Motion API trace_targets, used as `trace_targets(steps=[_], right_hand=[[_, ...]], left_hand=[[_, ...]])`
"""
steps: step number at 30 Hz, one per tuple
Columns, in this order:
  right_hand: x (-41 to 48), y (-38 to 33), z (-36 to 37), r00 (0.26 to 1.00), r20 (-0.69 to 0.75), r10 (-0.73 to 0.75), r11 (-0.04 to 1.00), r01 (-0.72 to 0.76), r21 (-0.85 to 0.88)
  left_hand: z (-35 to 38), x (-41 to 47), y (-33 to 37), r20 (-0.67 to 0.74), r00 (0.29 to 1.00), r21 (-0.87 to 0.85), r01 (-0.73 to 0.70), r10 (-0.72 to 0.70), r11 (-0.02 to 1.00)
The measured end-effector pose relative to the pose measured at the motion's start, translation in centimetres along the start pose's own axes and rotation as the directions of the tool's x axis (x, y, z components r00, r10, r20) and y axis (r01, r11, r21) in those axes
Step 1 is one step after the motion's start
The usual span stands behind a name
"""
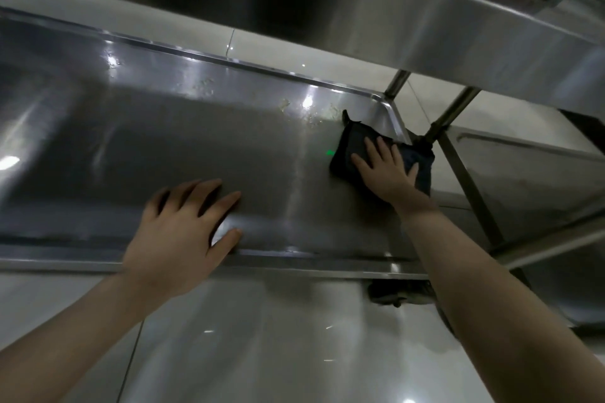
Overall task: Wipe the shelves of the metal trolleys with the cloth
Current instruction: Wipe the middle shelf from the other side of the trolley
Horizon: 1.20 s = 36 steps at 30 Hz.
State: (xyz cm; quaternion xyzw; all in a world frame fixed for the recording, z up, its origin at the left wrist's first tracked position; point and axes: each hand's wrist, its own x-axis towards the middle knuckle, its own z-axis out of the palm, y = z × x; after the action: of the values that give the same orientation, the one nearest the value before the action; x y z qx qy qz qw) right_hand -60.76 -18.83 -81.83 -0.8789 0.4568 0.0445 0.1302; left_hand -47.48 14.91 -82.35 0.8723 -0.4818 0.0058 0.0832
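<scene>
The right hand (384,170) lies flat and open on the dark cloth (355,149) at the shelf's (163,141) far right corner. The left hand (183,232), open, seems to rest on the near edge, holding nothing.

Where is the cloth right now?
In the head view the dark cloth lies flat on the lower trolley shelf, in its far right corner, pressed under the right hand.

You are in a commercial kitchen or canteen area: stainless-steel trolleys (327,26) with tiered shelves stand on glossy floor tiles (262,353).
</scene>
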Motion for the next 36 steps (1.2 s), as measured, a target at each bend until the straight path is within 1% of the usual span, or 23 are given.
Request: trace_targets(steps=[4,5,7,9,10,11,13,14,15,16,17,19,20,22,23,25,26,27,29,30,32,34,36], right_hand=[[-9.7,2.2,2.4,0.978,0.015,-0.21,0.976,0.211,-0.048],[-12.7,2.9,2.9,0.968,0.026,-0.248,0.967,0.249,-0.046],[-16.0,4.1,3.0,0.959,0.069,-0.277,0.961,0.277,0.005],[-15.5,4.2,2.3,0.968,0.085,-0.237,0.969,0.229,0.097],[-14.1,4.0,1.9,0.98,0.057,-0.192,0.975,0.184,0.127],[-12.4,3.5,1.7,0.991,0.015,-0.133,0.985,0.131,0.112],[-8.9,2.0,1.7,0.998,-0.059,-0.009,1.0,0.009,0.005],[-7.2,0.7,1.8,0.996,-0.079,0.033,0.999,-0.034,-0.015],[-5.7,-0.9,2.1,0.995,-0.089,0.046,0.999,-0.047,-0.006],[-4.5,-3.1,2.6,0.996,-0.089,0.02,1.0,-0.019,0.012],[-3.8,-5.7,3.2,0.995,-0.084,-0.046,0.999,0.048,0.015],[-3.0,-11.5,4.5,0.973,-0.07,-0.221,0.975,0.221,-0.01],[-3.1,-14.2,5.2,0.953,-0.055,-0.298,0.954,0.297,-0.023],[-3.7,-18.1,6.2,0.904,-0.013,-0.428,0.903,0.428,-0.044],[-3.9,-18.8,6.5,0.878,0.011,-0.478,0.877,0.478,-0.056],[-3.6,-17.1,5.9,0.85,0.023,-0.526,0.848,0.526,-0.059],[-3.3,-15.0,5.4,0.863,0.0,-0.505,0.862,0.505,-0.049],[-3.1,-12.2,4.7,0.893,-0.032,-0.449,0.894,0.448,-0.033],[-3.1,-5.3,3.0,0.962,-0.08,-0.26,0.966,0.259,-0.013],[-3.5,-1.9,2.3,0.983,-0.084,-0.166,0.986,0.165,-0.017],[-5.0,2.8,1.6,0.997,-0.067,-0.026,0.999,0.022,-0.047],[-5.5,3.3,2.0,0.996,-0.067,0.062,0.997,-0.065,-0.046],[-4.5,-0.2,2.5,0.993,-0.077,0.084,0.996,-0.082,0.028]], left_hand=[[-0.2,0.0,0.2,0.016,1.0,-0.014,0.004,-0.004,1.0],[-0.4,0.0,0.2,0.024,1.0,-0.019,0.002,-0.001,1.0],[-0.6,0.0,0.1,0.041,0.999,-0.036,-0.002,0.004,0.999],[-0.8,-0.1,0.0,0.06,0.998,-0.05,-0.012,0.015,0.999],[-1.0,0.1,-0.3,0.058,0.998,-0.063,-0.019,0.023,0.998],[-1.1,0.2,-0.7,0.054,0.998,-0.077,-0.033,0.037,0.996],[-1.3,0.5,-2.2,0.063,0.993,-0.099,-0.089,0.096,0.991],[-1.4,0.5,-3.1,0.069,0.99,-0.107,-0.114,0.122,0.988],[-1.4,0.4,-4.1,0.059,0.99,-0.11,-0.124,0.131,0.986],[-1.4,0.3,-4.9,0.02,0.994,-0.11,-0.102,0.104,0.989],[-1.4,0.1,-5.5,-0.035,0.999,-0.121,-0.038,0.034,0.992],[-1.5,-0.3,-5.5,-0.121,0.981,-0.176,0.126,-0.148,0.976],[-1.4,-0.3,-5.1,-0.136,0.972,-0.186,0.166,-0.193,0.968],[-1.3,-0.2,-4.7,-0.13,0.975,-0.179,0.155,-0.179,0.972],[-1.4,-0.2,-4.8,-0.117,0.981,-0.18,0.134,-0.157,0.974],[-1.4,-0.1,-5.2,-0.081,0.99,-0.181,0.103,-0.119,0.978],[-1.3,-0.1,-5.4,-0.07,0.993,-0.171,0.086,-0.1,0.981],[-1.2,-0.2,-5.4,-0.063,0.994,-0.16,0.074,-0.085,0.984],[-1.2,-0.2,-5.2,-0.052,0.995,-0.141,0.076,-0.084,0.987],[-1.3,-0.1,-5.0,-0.051,0.994,-0.131,0.086,-0.093,0.988],[-1.4,0.0,-4.8,-0.051,0.994,-0.108,0.091,-0.096,0.99],[-1.4,0.0,-4.7,-0.059,0.993,-0.107,0.091,-0.098,0.99],[-1.2,0.0,-4.8,-0.075,0.992,-0.11,0.09,-0.098,0.99]])
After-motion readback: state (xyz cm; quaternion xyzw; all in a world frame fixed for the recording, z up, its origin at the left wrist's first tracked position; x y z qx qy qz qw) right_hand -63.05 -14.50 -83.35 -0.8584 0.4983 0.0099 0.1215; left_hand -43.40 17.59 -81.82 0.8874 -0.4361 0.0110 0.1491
